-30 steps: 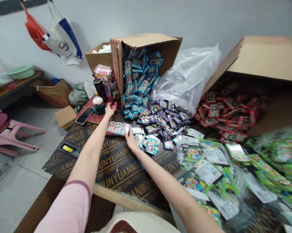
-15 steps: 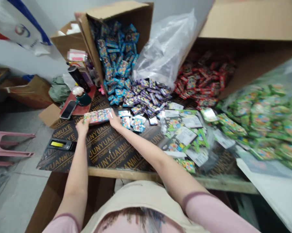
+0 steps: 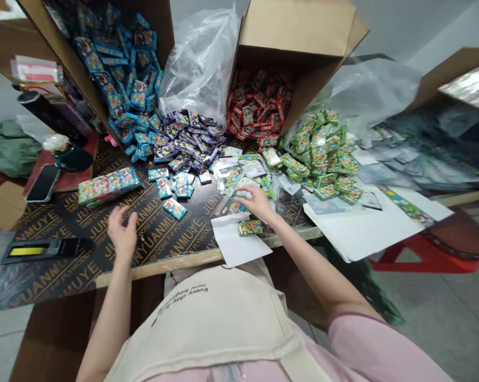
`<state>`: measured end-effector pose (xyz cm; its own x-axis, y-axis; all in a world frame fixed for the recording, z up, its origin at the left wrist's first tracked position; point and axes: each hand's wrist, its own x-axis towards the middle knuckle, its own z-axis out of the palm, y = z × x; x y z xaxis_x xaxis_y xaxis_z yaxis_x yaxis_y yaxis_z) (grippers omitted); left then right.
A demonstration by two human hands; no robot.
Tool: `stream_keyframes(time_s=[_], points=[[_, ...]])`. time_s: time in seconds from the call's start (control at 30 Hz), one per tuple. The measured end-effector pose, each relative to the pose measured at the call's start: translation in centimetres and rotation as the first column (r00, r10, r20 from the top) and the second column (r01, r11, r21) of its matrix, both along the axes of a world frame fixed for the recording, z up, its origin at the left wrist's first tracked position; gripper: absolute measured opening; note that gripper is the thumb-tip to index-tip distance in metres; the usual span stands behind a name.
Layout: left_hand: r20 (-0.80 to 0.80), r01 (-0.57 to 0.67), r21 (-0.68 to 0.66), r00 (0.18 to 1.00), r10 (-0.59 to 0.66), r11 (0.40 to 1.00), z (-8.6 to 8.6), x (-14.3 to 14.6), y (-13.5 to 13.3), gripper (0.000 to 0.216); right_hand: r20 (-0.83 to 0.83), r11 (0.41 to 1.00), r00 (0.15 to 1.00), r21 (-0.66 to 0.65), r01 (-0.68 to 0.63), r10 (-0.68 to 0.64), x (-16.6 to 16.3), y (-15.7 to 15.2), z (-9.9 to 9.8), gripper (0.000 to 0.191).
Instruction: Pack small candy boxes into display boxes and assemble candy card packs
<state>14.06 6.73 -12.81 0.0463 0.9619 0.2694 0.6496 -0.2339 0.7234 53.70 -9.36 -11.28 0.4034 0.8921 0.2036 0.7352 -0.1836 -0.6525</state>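
Note:
My left hand (image 3: 122, 232) hovers above the dark printed board with curved fingers apart, holding nothing. Beyond it lies a wrapped block of colourful small boxes (image 3: 110, 187). My right hand (image 3: 257, 203) has its fingertips closed around what looks like the edge of a clear plastic bag (image 3: 225, 206); the exact grip is hard to see. Under that wrist, a small green box (image 3: 249, 227) rests on a white sheet (image 3: 239, 246) that overhangs the table's front edge. Between my hands sits a single blue box (image 3: 174, 208), near a few other blue boxes (image 3: 182, 184).
Cartons hold piles of blue packs (image 3: 138, 95) and red packs (image 3: 259, 109). Purple packs (image 3: 189, 135) and green packs (image 3: 323, 146) are heaped on the table. At left are a phone (image 3: 43, 183), a lidded dark cup (image 3: 73, 156) and a tape cutter (image 3: 40, 249).
The wrapped block has left both hands and lies on the board. My right hand has moved right to the plastic bags; my left has drawn back toward me. The view has turned right.

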Motion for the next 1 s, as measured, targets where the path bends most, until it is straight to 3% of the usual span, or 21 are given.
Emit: stream_keyframes(time_s=[0.1, 0.2, 0.33, 0.43, 0.53, 0.63, 0.77, 0.83, 0.87, 0.93, 1.0], points=[[0.061, 0.246, -0.117, 0.969, -0.241, 0.962, -0.6, 5.4, -4.5, 0.027, 0.074, 0.998, 0.997, -0.050, 0.032, -0.029, 3.3, -3.4, -1.0, 0.038], [-0.001, 0.517, -0.166, 0.851, -0.525, 0.840, -0.2, 10.7, -8.2, 0.025, 0.138, 0.995, 0.988, -0.065, 0.072, -0.063, 4.0, -3.6, -1.3, 0.057], [-0.203, 0.803, -0.197, 0.528, -0.824, 0.563, 0.7, 15.1, -12.0, 0.044, 0.304, 0.955, 0.940, -0.196, 0.221, -0.155, 4.1, -0.9, -1.0, 0.099], [-0.334, 0.853, -0.311, 0.314, -0.889, 0.418, 0.7, 16.3, -13.7, 0.053, 0.363, 0.933, 0.915, -0.236, 0.273, -0.176, 4.7, 1.0, -1.1, 0.098], [-0.378, 0.850, -0.327, 0.283, -0.881, 0.413, 0.2, 16.4, -14.0, 0.053, 0.230, 0.930, 0.937, -0.200, 0.308, -0.262, 6.0, 2.2, -1.7, 0.073], [-0.377, 0.852, -0.316, 0.291, -0.879, 0.417, -0.1, 16.2, -13.7, 0.054, -0.068, 0.945, 0.945, -0.085, 0.314, -0.320, 7.2, 2.9, -2.5, 0.049], [-0.351, 0.856, -0.326, 0.284, -0.892, 0.401, 0.1, 16.1, -13.1, 0.051, -0.521, 0.934, 0.820, 0.111, 0.341, -0.237, 7.6, 3.2, -2.5, 0.047], [-0.334, 0.852, -0.339, 0.287, -0.898, 0.398, 0.2, 16.1, -12.9, 0.048, -0.604, 0.860, 0.760, 0.229, 0.455, -0.241, 7.8, 3.2, -1.6, 0.044], [-0.322, 0.849, -0.347, 0.290, -0.901, 0.398, 0.3, 16.1, -12.8, 0.047, -0.621, 0.787, 0.736, 0.298, 0.540, -0.270, 8.1, 3.2, -1.0, 0.041], [-0.285, 0.844, -0.339, 0.330, -0.900, 0.417, 0.4, 16.2, -12.6, 0.045, -0.679, 0.568, 0.655, 0.411, 0.714, -0.332, 8.8, 3.2, 0.6, 0.035], [-0.207, 0.827, -0.287, 0.439, -0.874, 0.483, 0.7, 16.6, -12.2, 0.049, -0.789, 0.366, 0.532, 0.419, 0.831, -0.306, 8.8, 3.2, 2.3, 0.032]])
